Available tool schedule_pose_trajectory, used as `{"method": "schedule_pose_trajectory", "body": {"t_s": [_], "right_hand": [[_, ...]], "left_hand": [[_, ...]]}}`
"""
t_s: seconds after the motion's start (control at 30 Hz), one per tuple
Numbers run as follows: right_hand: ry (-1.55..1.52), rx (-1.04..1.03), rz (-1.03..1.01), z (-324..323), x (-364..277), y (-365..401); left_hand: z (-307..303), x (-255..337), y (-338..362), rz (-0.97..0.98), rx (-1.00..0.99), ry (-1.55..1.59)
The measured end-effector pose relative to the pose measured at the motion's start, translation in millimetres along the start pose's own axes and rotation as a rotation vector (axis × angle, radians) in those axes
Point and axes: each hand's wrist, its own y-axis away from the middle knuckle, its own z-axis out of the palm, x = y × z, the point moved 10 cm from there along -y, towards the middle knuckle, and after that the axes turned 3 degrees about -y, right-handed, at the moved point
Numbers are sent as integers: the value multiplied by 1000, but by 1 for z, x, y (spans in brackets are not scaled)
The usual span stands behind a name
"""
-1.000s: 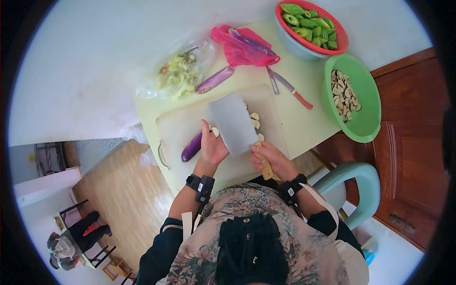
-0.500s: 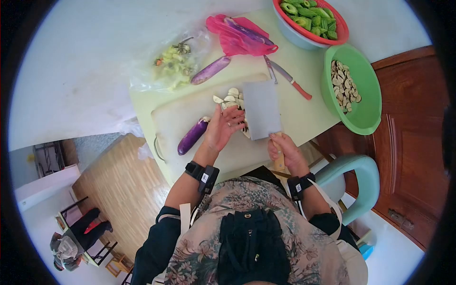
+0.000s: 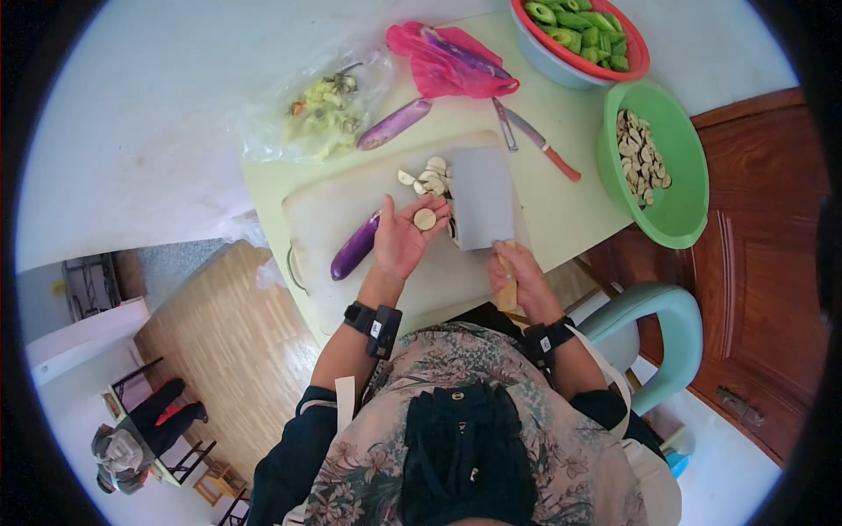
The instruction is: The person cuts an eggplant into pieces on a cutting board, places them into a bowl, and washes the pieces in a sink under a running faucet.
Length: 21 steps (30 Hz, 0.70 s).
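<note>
My left hand (image 3: 402,241) lies palm up over the white cutting board (image 3: 324,210), with a round eggplant slice (image 3: 424,219) resting on its fingers. My right hand (image 3: 516,276) grips the wooden handle of a broad cleaver (image 3: 480,197), whose flat blade lies tilted over the board's right side. Several pale eggplant slices (image 3: 427,175) are piled just left of the blade. A partly cut purple eggplant (image 3: 353,248) lies on the board beside my left palm.
A whole eggplant (image 3: 394,124), a pink bag (image 3: 447,66) with more eggplant, a clear bag of scraps (image 3: 323,110) and a red-handled knife (image 3: 539,149) lie behind the board. A green bowl of slices (image 3: 675,223) and a red-rimmed bowl of green vegetables (image 3: 574,44) stand right.
The cleaver swung from the board's middle to its right side. My left hand left the eggplant, reached to the slices and turned palm up with one slice on it.
</note>
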Motion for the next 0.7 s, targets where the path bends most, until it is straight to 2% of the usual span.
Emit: {"method": "schedule_pose_trajectory", "body": {"t_s": [0.07, 0.1, 0.17, 0.2, 0.27, 0.3, 0.37, 0.4, 0.47, 0.5, 0.57, 0.7], "right_hand": [[-21, 9, -91, -14, -14, 6], [-22, 12, -91, -20, -14, 9], [135, 124, -164, -39, -20, 18], [132, 127, -165, -43, -17, 20], [85, 211, -142, -60, -4, 26], [81, 217, -142, -62, 1, 28], [45, 362, -119, -75, 13, 34], [42, 365, -119, -73, 17, 34], [49, 382, -129, -69, 19, 33], [49, 389, -131, -69, 19, 33], [146, 384, -103, -65, 18, 29], [174, 339, -81, -41, 11, 22]], "left_hand": [[8, 14, 4, 56, 1, -229], [11, 16, 4, 53, 2, -229], [39, 28, 7, 250, -130, -974], [43, 31, 6, 246, -134, -975], [65, 42, 13, 484, -182, -1393], [63, 44, 7, 479, -187, -1392], [54, 61, -8, 613, -25, -1675], [45, 58, -18, 610, -28, -1675], [18, 57, -39, 598, 169, -1861], [18, 50, -41, 597, 163, -1857], [25, 30, -45, 634, 184, -2191], [32, 13, -35, 679, 146, -2159]]}}
